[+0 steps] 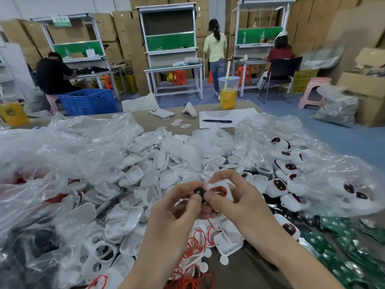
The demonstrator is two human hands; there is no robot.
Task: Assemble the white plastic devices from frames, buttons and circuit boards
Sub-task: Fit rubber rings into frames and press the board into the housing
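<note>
From my head, I look down on a brown table (208,106) heaped with white shells (158,163) and crinkled clear bags (62,153). At its far end lie a phone (162,114), a pen (216,121) on paper and a cup of yellow drink (228,94). Beyond stand workbenches (170,49), stacked cardboard boxes (125,38) and people at work. Finished devices (279,186) lie to the right, green circuit boards (333,247) near right. My left hand (175,205) pinches a round black button (197,191) between thumb and forefinger, just beside the red-rimmed white frame (220,189) gripped in my right hand (235,197).
</note>
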